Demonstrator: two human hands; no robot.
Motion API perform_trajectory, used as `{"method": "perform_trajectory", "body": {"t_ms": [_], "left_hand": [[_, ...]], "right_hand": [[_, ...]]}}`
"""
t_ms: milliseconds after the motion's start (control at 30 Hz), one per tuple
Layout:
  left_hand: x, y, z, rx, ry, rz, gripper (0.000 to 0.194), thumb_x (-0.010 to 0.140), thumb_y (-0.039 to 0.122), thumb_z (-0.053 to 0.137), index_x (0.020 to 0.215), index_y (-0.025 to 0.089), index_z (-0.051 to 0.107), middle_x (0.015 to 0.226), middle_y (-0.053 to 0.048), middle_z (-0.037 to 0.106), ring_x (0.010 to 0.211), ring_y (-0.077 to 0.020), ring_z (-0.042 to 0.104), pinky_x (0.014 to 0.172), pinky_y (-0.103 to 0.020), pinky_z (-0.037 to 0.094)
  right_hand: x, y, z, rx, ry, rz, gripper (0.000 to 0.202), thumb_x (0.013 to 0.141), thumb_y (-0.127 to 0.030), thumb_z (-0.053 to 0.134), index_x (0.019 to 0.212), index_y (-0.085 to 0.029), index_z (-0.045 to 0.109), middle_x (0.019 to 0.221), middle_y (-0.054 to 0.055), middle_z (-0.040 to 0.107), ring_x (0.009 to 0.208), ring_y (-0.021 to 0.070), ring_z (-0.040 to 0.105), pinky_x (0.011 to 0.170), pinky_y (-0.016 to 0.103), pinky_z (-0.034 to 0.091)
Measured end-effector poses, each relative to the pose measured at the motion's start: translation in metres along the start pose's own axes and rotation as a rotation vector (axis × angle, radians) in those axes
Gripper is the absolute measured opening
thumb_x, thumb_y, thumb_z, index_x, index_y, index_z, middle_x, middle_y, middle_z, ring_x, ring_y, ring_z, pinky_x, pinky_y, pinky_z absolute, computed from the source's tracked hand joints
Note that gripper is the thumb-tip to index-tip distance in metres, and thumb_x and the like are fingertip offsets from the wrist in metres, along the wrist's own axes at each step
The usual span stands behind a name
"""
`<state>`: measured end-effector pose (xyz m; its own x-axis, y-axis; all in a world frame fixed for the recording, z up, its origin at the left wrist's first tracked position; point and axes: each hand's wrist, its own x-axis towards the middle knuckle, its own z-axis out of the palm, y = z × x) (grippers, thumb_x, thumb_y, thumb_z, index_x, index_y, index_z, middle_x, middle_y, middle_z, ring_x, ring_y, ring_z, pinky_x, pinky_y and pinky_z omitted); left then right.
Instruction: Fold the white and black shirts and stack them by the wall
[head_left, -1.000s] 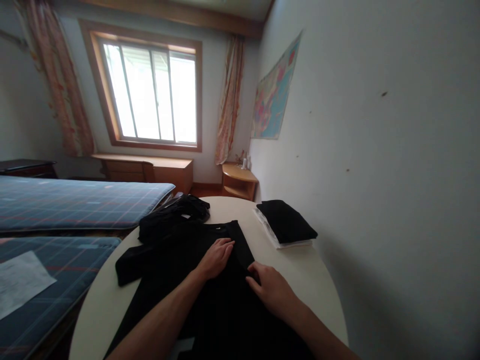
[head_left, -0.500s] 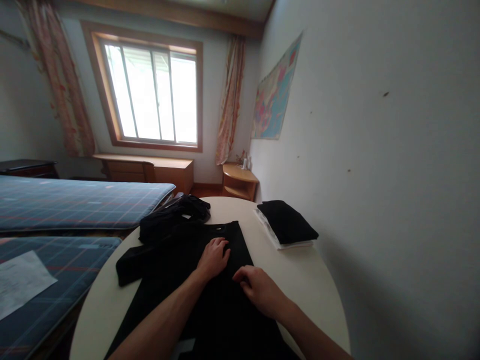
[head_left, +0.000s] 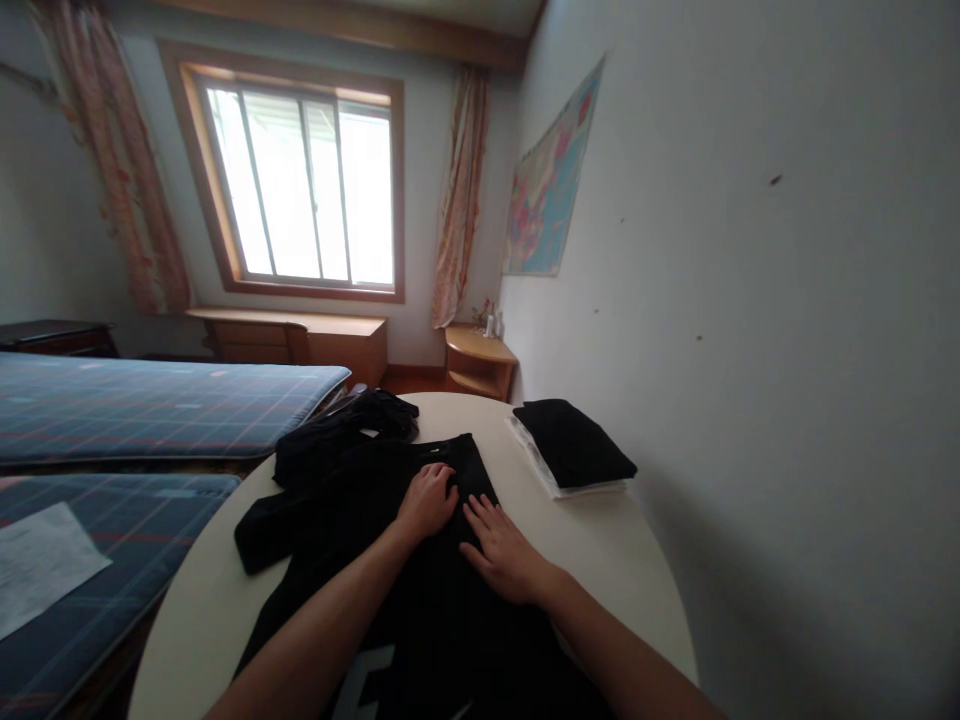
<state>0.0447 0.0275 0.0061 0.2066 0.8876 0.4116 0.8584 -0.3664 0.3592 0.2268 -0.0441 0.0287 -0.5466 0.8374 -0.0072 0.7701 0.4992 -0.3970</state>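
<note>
A black shirt [head_left: 442, 620] is spread over the round table, with a pale print near the front and one sleeve [head_left: 266, 530] stretched out to the left. My left hand [head_left: 429, 498] rests on the upper part of the shirt, fingers slightly bent and not gripping. Just right of it, my right hand [head_left: 504, 550] lies flat near the shirt's right edge, its fingers spread. Both palms face down on the cloth.
Behind the shirt, a crumpled dark garment [head_left: 341, 430] sits on the table [head_left: 652, 590]. Folded black cloth [head_left: 577, 445] lies on white cloth at the right. Plaid mattresses [head_left: 187, 405] stand left, one bearing a paper sheet [head_left: 49, 560]. A wall [head_left: 787, 430] rises at the right.
My right hand has opened from curled fingers to a flat spread and moved slightly up the shirt. The shirt has shifted a little away from me, showing more of its print.
</note>
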Motion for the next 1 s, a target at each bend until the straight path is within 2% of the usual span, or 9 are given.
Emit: {"method": "perform_trajectory", "body": {"t_ms": [133, 233, 367, 433, 533, 667, 733, 833, 1000], "left_hand": [[0.016, -0.013, 0.002, 0.043, 0.012, -0.047, 0.028, 0.090, 0.026, 0.051, 0.114, 0.017, 0.064, 0.122, -0.009, 0.063, 0.119, -0.0240, 0.053, 0.103, -0.035, 0.041], [0.025, -0.025, 0.001, 0.084, 0.023, -0.115, 0.028, 0.091, 0.026, 0.051, 0.113, 0.017, 0.064, 0.120, -0.010, 0.063, 0.116, -0.0252, 0.054, 0.099, -0.036, 0.044], [0.033, -0.035, -0.004, 0.156, 0.047, -0.188, 0.028, 0.092, 0.027, 0.049, 0.113, 0.016, 0.064, 0.129, -0.014, 0.056, 0.117, -0.0288, 0.052, 0.095, -0.040, 0.045], [0.034, -0.036, -0.007, 0.191, 0.049, -0.174, 0.027, 0.092, 0.025, 0.049, 0.113, 0.017, 0.064, 0.131, -0.014, 0.053, 0.119, -0.0300, 0.050, 0.097, -0.041, 0.043], [0.034, -0.032, -0.012, 0.224, 0.002, -0.107, 0.025, 0.094, 0.024, 0.045, 0.107, 0.021, 0.066, 0.118, -0.011, 0.059, 0.115, -0.0277, 0.053, 0.099, -0.039, 0.040], [0.036, -0.026, -0.017, 0.259, -0.085, -0.073, 0.034, 0.099, 0.034, 0.038, 0.100, 0.018, 0.068, 0.105, -0.011, 0.063, 0.105, -0.0258, 0.059, 0.096, -0.038, 0.041], [0.036, -0.024, -0.019, 0.273, -0.126, -0.078, 0.044, 0.098, 0.046, 0.035, 0.100, 0.016, 0.068, 0.107, -0.013, 0.063, 0.104, -0.0265, 0.061, 0.095, -0.037, 0.042], [0.034, -0.025, -0.023, 0.282, -0.200, -0.079, 0.059, 0.094, 0.061, 0.032, 0.109, 0.016, 0.068, 0.115, -0.015, 0.063, 0.104, -0.0281, 0.063, 0.094, -0.038, 0.043], [0.027, -0.031, -0.022, 0.281, -0.293, -0.068, 0.074, 0.090, 0.063, 0.038, 0.141, 0.011, 0.047, 0.142, -0.020, 0.049, 0.124, -0.0333, 0.054, 0.101, -0.040, 0.040]], "right_hand": [[0.005, 0.012, -0.012, 0.051, 0.012, -0.021, 0.061, 0.098, -0.044, 0.039, 0.148, -0.010, 0.038, 0.158, 0.014, 0.027, 0.149, 0.0266, 0.015, 0.121, 0.045, 0.016], [-0.004, 0.019, -0.025, 0.082, 0.061, -0.039, 0.050, 0.098, -0.040, 0.041, 0.138, -0.013, 0.052, 0.152, 0.013, 0.040, 0.144, 0.0253, 0.028, 0.119, 0.042, 0.022], [-0.024, 0.028, -0.043, 0.085, 0.121, -0.043, 0.033, 0.095, -0.038, 0.047, 0.109, -0.019, 0.070, 0.121, 0.010, 0.065, 0.117, 0.0222, 0.055, 0.106, 0.035, 0.038], [-0.034, 0.032, -0.050, 0.072, 0.114, -0.013, 0.027, 0.091, -0.038, 0.055, 0.099, -0.019, 0.072, 0.106, 0.008, 0.068, 0.104, 0.0216, 0.060, 0.097, 0.032, 0.043], [-0.046, 0.036, -0.058, 0.080, 0.066, 0.062, 0.026, 0.084, -0.041, 0.064, 0.090, -0.018, 0.071, 0.094, 0.006, 0.068, 0.088, 0.0193, 0.062, 0.080, 0.027, 0.046], [-0.059, 0.037, -0.066, 0.104, -0.069, 0.169, 0.028, 0.082, -0.044, 0.064, 0.084, -0.017, 0.067, 0.079, 0.003, 0.066, 0.069, 0.0145, 0.058, 0.061, 0.023, 0.040], [-0.065, 0.035, -0.071, 0.093, -0.124, 0.185, 0.026, 0.080, -0.043, 0.066, 0.084, -0.017, 0.066, 0.076, 0.001, 0.065, 0.066, 0.0134, 0.054, 0.058, 0.023, 0.036], [-0.073, 0.034, -0.079, 0.112, -0.176, 0.177, 0.028, 0.076, -0.037, 0.069, 0.095, -0.018, 0.064, 0.082, 0.000, 0.064, 0.069, 0.0132, 0.054, 0.060, 0.023, 0.037], [-0.082, 0.021, -0.090, 0.189, -0.320, 0.174, 0.057, 0.064, -0.033, 0.079, 0.116, -0.023, 0.059, 0.098, 0.000, 0.062, 0.078, 0.0136, 0.055, 0.064, 0.022, 0.041]]}}
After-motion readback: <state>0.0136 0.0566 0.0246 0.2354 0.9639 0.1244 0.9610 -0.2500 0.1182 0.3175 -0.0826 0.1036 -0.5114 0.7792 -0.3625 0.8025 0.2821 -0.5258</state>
